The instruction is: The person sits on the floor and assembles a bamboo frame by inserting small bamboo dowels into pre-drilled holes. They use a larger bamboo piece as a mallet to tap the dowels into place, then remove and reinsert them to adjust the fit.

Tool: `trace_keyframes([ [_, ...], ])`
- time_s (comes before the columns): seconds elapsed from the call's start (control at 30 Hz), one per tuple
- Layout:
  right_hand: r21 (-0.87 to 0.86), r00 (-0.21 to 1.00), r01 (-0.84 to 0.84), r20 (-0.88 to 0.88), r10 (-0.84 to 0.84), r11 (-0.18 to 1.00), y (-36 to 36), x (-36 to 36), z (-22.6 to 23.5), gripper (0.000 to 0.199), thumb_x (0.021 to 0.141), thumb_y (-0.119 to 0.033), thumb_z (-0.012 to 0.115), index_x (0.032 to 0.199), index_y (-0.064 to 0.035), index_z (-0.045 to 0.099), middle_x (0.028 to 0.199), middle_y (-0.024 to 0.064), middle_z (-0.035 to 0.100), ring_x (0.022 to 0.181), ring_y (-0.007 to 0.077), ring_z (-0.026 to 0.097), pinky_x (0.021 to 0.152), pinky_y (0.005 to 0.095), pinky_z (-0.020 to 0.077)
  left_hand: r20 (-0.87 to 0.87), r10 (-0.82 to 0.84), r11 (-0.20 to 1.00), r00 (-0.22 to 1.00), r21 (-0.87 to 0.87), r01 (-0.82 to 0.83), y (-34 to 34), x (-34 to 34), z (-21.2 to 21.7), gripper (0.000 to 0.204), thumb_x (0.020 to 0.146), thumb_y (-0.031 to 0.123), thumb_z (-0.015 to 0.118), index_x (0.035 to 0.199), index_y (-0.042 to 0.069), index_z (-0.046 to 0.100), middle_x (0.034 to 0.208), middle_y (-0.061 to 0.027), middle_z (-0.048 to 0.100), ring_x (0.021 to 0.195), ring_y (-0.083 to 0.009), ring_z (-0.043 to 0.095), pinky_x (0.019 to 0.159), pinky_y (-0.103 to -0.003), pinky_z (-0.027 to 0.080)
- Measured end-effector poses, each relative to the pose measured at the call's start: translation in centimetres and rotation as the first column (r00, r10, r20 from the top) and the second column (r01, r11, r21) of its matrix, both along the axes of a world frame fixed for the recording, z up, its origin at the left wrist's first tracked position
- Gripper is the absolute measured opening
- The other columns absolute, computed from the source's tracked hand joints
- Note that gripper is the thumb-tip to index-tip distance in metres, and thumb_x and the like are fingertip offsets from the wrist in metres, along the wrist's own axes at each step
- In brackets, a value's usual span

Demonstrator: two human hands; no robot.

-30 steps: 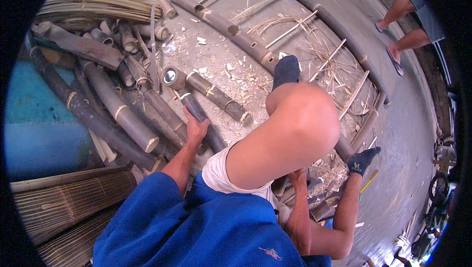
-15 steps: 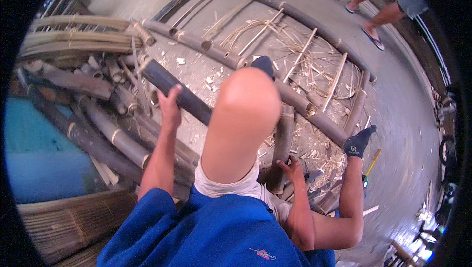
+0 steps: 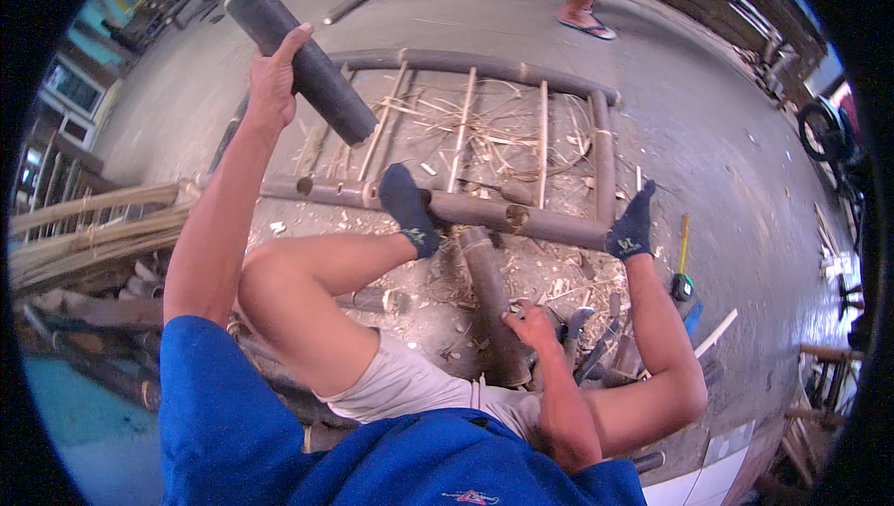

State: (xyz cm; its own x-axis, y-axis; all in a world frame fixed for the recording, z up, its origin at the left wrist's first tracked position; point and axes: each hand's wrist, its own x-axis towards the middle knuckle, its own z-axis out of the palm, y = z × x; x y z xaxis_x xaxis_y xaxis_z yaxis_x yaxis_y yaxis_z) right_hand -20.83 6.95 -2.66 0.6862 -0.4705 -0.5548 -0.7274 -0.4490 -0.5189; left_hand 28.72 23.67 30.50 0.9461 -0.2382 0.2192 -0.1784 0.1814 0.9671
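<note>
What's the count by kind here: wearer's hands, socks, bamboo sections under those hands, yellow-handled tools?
Hands: 2, left hand and right hand
Dark socks: 2, left sock and right sock
Bamboo sections: 2, raised bamboo section in the left grip, floor bamboo section under the right hand
Yellow-handled tool: 1
Total: 7

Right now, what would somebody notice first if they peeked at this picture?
Probably the thick dark bamboo tube, lifted high at the upper left in the person's left hand. Next, the bamboo ladder frame lying flat on the concrete floor, with both dark-socked feet braced against its near rail. Lower down, the right hand rests on a short bamboo piece between the legs.
</note>
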Motion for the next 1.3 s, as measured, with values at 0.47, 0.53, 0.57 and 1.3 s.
trace_keyframes([
  [0.47, 0.003, 0.986, 0.136, 0.101, -0.135, 0.991, -0.3, -1.2, 0.9, 0.065, 0.088, -0.045, 0.067, 0.137, -0.0026, 0.058, 0.112, 0.0313, 0.069, 0.107, 0.0466, 0.067, 0.093, 0.0518, 0.0525, -0.207, -0.110, 0.994, 0.972, -0.001, 0.112, -16.6, -13.4, -19.4, 0.053, 0.084, 0.017, 0.081, 0.125, 0.000, 0.052, 0.110, -0.0116, 0.065, 0.099, -0.0223, 0.065, 0.092, -0.037, 0.052],
  [0.53, -0.002, 0.987, 0.126, 0.105, -0.126, 0.992, -0.3, -1.1, 0.8, 0.065, 0.089, -0.046, 0.066, 0.137, -0.0029, 0.058, 0.112, 0.0313, 0.069, 0.108, 0.0471, 0.066, 0.093, 0.0529, 0.0523, -0.133, -0.178, 0.978, 0.975, 0.083, 0.190, -16.8, -15.7, -20.6, 0.053, 0.083, 0.013, 0.081, 0.126, 0.001, 0.052, 0.109, -0.0102, 0.065, 0.100, -0.0211, 0.064, 0.095, -0.035, 0.050],
  [0.57, -0.012, 0.987, 0.112, 0.116, -0.109, 0.994, -0.4, -1.0, 0.7, 0.064, 0.090, -0.047, 0.066, 0.136, -0.0033, 0.057, 0.112, 0.0308, 0.069, 0.107, 0.0473, 0.066, 0.093, 0.0540, 0.0522, -0.156, -0.228, 0.968, 0.961, 0.064, 0.241, -16.9, -16.7, -20.9, 0.053, 0.083, 0.013, 0.081, 0.125, 0.002, 0.052, 0.109, -0.0098, 0.065, 0.100, -0.0208, 0.064, 0.094, -0.035, 0.050],
  [1.3, 0.049, 0.900, 0.352, 0.256, -0.352, 0.935, -2.7, 2.4, 5.4, 0.064, 0.095, -0.048, 0.065, 0.133, 0.0022, 0.060, 0.117, 0.0296, 0.069, 0.109, 0.0393, 0.068, 0.095, 0.0457, 0.0524, -0.195, -0.633, 0.730, 0.749, 0.172, 0.662, -17.9, -21.9, -22.1, 0.078, 0.080, 0.007, 0.085, 0.145, 0.002, 0.042, 0.130, -0.0084, 0.063, 0.118, -0.0174, 0.060, 0.104, -0.035, 0.048],
])
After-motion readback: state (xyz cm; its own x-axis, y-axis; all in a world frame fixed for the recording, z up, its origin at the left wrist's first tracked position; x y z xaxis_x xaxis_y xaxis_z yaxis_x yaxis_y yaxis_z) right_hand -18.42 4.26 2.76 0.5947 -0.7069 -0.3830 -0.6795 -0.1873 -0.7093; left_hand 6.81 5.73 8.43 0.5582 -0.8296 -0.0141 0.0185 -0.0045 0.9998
